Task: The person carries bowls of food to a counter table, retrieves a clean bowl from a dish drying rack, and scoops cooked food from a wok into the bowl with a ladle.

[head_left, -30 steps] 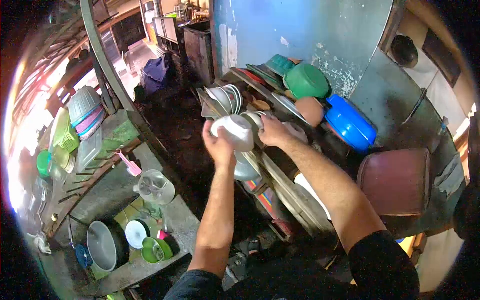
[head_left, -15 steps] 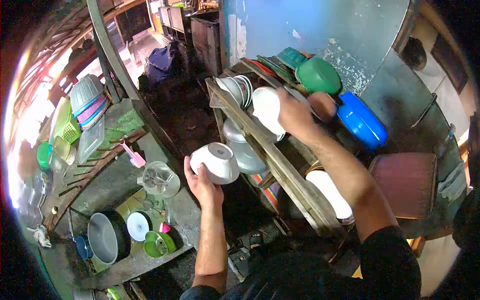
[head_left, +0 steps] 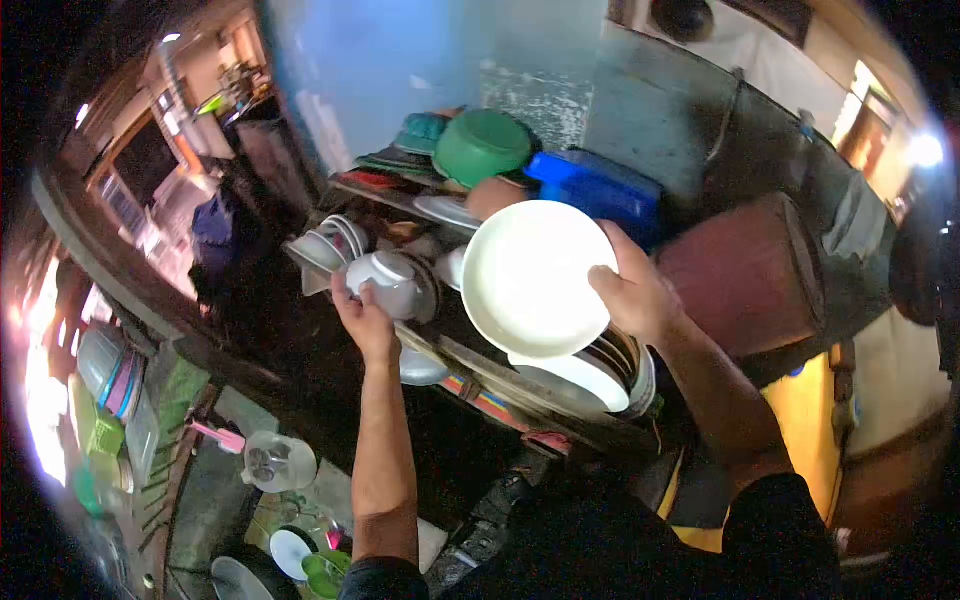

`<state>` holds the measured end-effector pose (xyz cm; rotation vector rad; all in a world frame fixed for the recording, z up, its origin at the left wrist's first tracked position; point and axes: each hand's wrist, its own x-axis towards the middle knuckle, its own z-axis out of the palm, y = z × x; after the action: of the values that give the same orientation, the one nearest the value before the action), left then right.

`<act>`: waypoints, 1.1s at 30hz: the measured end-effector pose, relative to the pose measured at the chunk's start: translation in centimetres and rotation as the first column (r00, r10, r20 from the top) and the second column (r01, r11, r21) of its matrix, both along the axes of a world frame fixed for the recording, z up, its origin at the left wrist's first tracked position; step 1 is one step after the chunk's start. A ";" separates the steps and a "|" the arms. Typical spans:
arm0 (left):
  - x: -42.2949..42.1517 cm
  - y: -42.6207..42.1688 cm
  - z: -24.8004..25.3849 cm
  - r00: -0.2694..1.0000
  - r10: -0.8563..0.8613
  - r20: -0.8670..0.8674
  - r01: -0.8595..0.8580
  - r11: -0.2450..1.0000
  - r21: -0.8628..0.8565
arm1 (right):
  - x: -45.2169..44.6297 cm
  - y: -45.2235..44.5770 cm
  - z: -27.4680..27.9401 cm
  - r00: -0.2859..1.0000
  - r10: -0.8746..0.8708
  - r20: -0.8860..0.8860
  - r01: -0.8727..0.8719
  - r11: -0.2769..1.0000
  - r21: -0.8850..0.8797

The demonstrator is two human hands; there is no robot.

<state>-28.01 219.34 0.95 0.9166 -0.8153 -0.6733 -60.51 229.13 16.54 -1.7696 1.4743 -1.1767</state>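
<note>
My left hand [head_left: 370, 328] is closed on an upside-down white bowl [head_left: 384, 284], held at the near edge of a wooden dish rack [head_left: 462, 376]. Just behind that bowl, several white bowls [head_left: 342, 240] stand tilted together on the rack. My right hand [head_left: 640, 288] grips the rim of a round white plate [head_left: 535, 280], thumb on its bright inner face. The plate is tilted toward me above the rack. Below it, a large white dish [head_left: 575, 380] leans beside a row of plates [head_left: 628, 362] standing on edge.
A green basin [head_left: 483, 147] and a blue basin [head_left: 600, 195] sit at the back of the rack. A dark red box-like object [head_left: 745, 275] is at right. On the lower left counter are a clear pitcher [head_left: 278, 462], a pink dipper [head_left: 218, 436] and a green bowl [head_left: 325, 574].
The view has swung to the right. My left hand has carried the bowl to the rack's bowls. My right hand has brought the white plate away from the bowls toward the standing plates.
</note>
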 end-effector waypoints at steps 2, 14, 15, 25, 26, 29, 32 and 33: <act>0.1 -2.3 -2.5 0.995 0.033 0.091 -0.033 0.999 -0.002 | -3.6 0.1 -1.6 0.996 0.064 0.054 -0.063 0.998 -0.012; -0.3 -9.4 -5.5 0.558 0.105 0.823 -0.367 0.921 0.132 | -25.8 17.1 -4.7 0.971 0.087 0.223 -0.181 0.876 0.447; -0.5 -10.1 -5.6 0.652 0.054 0.756 -0.301 0.934 0.192 | -28.5 18.7 -5.0 0.964 0.113 0.240 -0.224 0.832 0.507; -26.1 -3.7 -7.4 0.133 0.520 0.844 -0.452 0.789 -0.415 | -56.3 39.2 -9.3 0.965 -0.223 0.136 0.112 0.822 0.558; -32.5 -1.2 -8.4 0.198 0.491 0.848 -0.391 0.833 -0.391 | -59.5 41.8 -9.4 0.960 -0.243 0.139 0.130 0.827 0.548; -50.8 7.2 -12.6 0.377 0.199 0.905 -0.117 0.979 -0.166 | -68.7 50.5 -9.9 0.883 -0.469 0.027 0.405 0.788 0.465; -66.2 16.1 -17.2 0.400 -0.356 0.844 0.219 0.932 0.289 | -76.2 57.5 -9.9 0.659 -0.751 0.035 0.661 0.601 0.449; -70.4 18.8 -18.5 0.359 -0.549 0.755 0.314 0.833 0.456 | -78.2 59.1 -10.0 0.572 -0.820 -0.033 0.754 0.509 0.416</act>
<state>-98.46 238.13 -17.51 1.2972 -2.0236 -0.7624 -138.72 288.26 6.53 -0.6354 2.3208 -1.2511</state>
